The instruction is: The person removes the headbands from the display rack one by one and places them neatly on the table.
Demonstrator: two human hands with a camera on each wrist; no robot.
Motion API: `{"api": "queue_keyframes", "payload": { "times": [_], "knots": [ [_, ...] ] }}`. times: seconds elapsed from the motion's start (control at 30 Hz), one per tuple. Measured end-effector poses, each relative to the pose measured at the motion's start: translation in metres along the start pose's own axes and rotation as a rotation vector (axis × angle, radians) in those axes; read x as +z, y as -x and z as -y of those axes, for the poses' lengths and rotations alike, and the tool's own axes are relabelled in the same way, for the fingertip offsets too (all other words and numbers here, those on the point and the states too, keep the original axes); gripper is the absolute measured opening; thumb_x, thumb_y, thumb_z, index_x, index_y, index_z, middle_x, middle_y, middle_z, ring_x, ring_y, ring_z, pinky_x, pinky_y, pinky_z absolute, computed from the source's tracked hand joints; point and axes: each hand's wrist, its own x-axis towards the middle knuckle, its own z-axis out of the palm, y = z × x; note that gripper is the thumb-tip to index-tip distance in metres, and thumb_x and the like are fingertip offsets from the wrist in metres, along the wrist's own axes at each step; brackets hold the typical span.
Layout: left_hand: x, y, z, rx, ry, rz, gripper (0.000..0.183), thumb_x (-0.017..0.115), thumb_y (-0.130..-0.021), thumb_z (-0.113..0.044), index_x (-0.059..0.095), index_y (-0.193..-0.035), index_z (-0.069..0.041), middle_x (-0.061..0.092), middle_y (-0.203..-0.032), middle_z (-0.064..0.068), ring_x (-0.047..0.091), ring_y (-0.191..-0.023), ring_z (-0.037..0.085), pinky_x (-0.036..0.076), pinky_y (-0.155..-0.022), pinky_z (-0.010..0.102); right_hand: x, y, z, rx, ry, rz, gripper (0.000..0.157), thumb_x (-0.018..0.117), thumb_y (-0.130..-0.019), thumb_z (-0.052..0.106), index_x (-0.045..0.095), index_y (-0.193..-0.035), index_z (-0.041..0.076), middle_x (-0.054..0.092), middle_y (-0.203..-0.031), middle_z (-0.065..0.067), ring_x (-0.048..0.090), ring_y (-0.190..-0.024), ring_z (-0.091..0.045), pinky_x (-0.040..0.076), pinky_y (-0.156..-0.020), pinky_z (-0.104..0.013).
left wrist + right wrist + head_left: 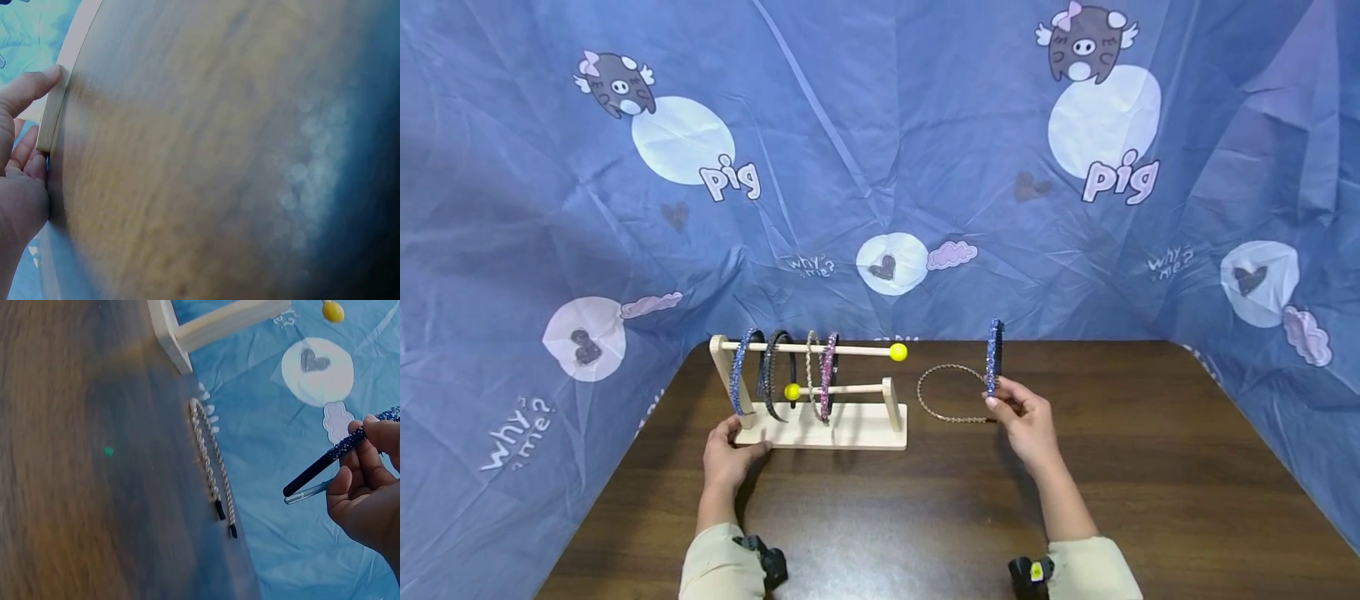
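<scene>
My right hand (1028, 421) pinches a blue glittery headband (994, 358) near its lower end and holds it upright above the table. In the right wrist view the black tips of this headband (309, 472) stick out past the fingers. My left hand (730, 457) grips the left end of a pale wooden headband stand (857, 435), thumb along the front edge of its base. From the stand's upper bar hang several headbands: a blue one (737, 371), a dark one (770, 375), a beige braided one (810, 371) and a pink one (827, 379).
A beige braided headband (951, 367) lies on the brown wooden table (1112, 450), between the stand and my right hand. Yellow balls (898, 352) cap the ends of the stand's bars. Blue printed cloth (820, 167) hangs round the back and sides.
</scene>
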Motion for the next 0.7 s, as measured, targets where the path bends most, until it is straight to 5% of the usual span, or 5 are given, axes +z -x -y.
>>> {"api": "queue_keyframes", "payload": {
  "times": [0.17,0.4,0.7],
  "knots": [
    [0.0,0.0,-0.001,-0.018,0.002,0.002,0.072,0.074,-0.069,0.004,0.04,-0.131,0.01,0.037,-0.126,0.025,0.036,-0.117,0.038,0.024,-0.102,0.046,-0.01,0.0,-0.01,0.02,0.044,-0.029,0.026,0.061,-0.081,-0.014,0.058,-0.106,-0.017,0.065,-0.086,-0.019,0.056,-0.069,-0.005,0.045,-0.061,-0.016],
    [0.0,0.0,0.001,-0.002,0.01,-0.001,0.071,0.074,-0.068,0.004,0.041,-0.13,0.01,0.038,-0.124,0.025,0.037,-0.115,0.037,0.026,-0.1,0.044,-0.021,0.002,0.001,0.058,0.109,-0.089,0.027,0.059,-0.079,-0.017,0.057,-0.106,-0.019,0.06,-0.089,-0.031,0.054,-0.069,-0.003,0.044,-0.062,-0.014],
    [-0.001,0.0,0.002,-0.01,0.002,0.007,0.071,0.074,-0.069,0.004,0.039,-0.131,0.011,0.038,-0.125,0.026,0.037,-0.117,0.038,0.025,-0.102,0.045,-0.044,-0.006,-0.025,0.099,0.22,-0.116,0.03,0.064,-0.082,-0.008,0.06,-0.111,-0.012,0.064,-0.09,-0.021,0.054,-0.071,-0.001,0.043,-0.064,-0.014]
  ]
}}
